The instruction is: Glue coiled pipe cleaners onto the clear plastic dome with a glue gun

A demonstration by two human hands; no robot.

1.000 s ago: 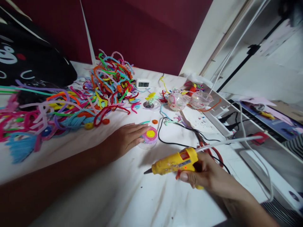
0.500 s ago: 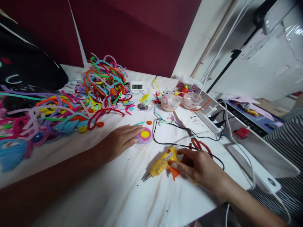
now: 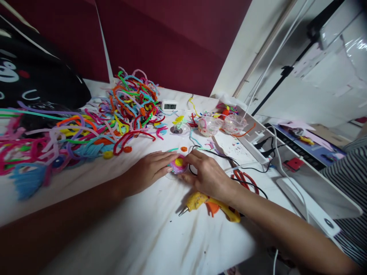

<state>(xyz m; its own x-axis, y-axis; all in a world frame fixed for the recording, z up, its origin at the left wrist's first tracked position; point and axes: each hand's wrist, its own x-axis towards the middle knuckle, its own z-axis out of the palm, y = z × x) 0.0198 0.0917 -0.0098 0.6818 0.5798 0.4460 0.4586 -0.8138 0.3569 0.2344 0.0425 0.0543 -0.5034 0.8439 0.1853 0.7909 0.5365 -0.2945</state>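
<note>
A small round piece with a pink rim and yellow middle (image 3: pixel 179 163) sits on a clear dome on the white table (image 3: pixel 160 233). My left hand (image 3: pixel 150 170) lies flat beside it, fingers stretched out and touching its left edge. My right hand (image 3: pixel 207 173) reaches in from the right, its fingers curled around the piece's right side. A yellow glue gun (image 3: pixel 210 202) lies on the table just below my right wrist, nozzle pointing left.
A big heap of coloured pipe cleaners (image 3: pixel 86 126) covers the table's left and back. A small digital clock (image 3: pixel 169 105), two clear decorated domes (image 3: pixel 222 124), a black cord (image 3: pixel 229 160), red-handled scissors (image 3: pixel 246 181) and a white power strip (image 3: pixel 258 147) lie to the right.
My right hand put the glue gun down on the table, let go of it, and moved left to the pink and yellow piece. My left hand stayed where it was.
</note>
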